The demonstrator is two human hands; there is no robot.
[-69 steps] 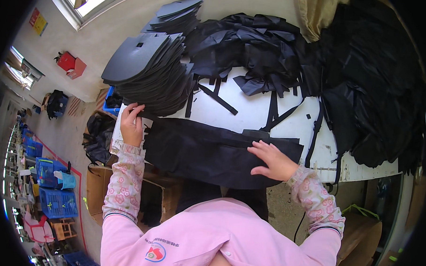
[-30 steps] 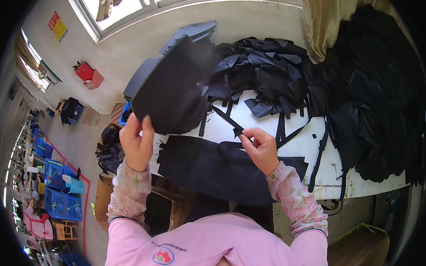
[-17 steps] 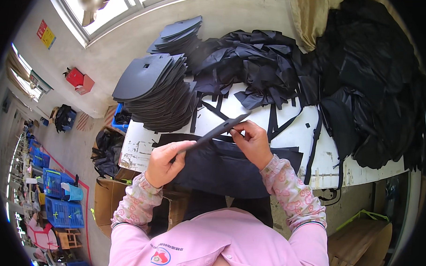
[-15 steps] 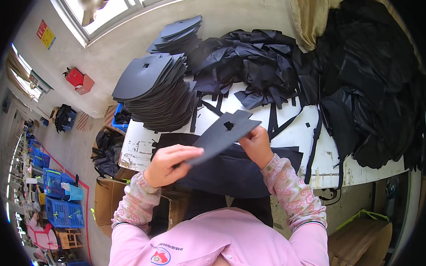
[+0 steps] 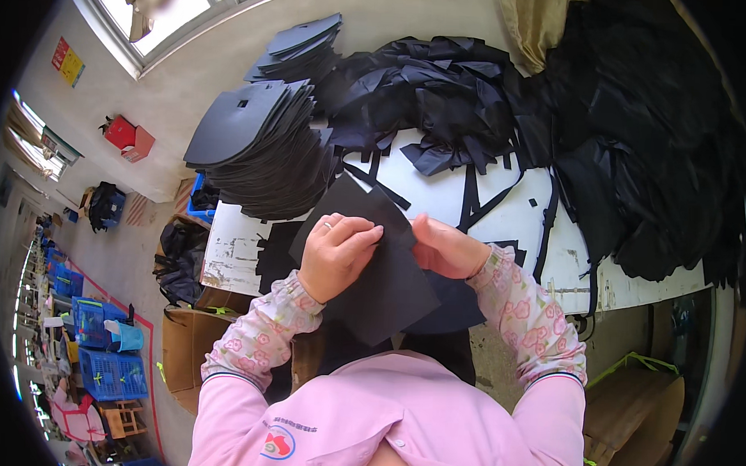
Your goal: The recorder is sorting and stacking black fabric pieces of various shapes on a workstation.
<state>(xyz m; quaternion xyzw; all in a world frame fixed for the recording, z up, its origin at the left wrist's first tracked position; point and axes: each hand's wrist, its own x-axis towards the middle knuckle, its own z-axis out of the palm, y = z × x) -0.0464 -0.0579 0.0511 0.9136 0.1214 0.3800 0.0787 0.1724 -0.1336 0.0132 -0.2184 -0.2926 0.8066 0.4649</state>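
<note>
A black flat panel is tilted in front of me, over the near edge of the table. My left hand lies on its face with the fingertips pinched together near the panel's middle. They cover the place where the cut-out would be. My right hand grips the panel's right edge, thumb toward me, the other fingers partly hidden. Beneath the panel lies dark fabric along the table's front edge. Beyond my left hand stands a tall stack of similar dark panels with a small square hole in the top one.
On the white table a heap of black fabric pieces lies at the back, with straps trailing forward. A larger black pile fills the right side. Cardboard boxes stand below, and blue crates sit far left.
The panel has turned from a slanted, edge-up position to face me and come lower. My left hand has moved from its lower left corner onto its middle; my right hand stays on the right edge.
</note>
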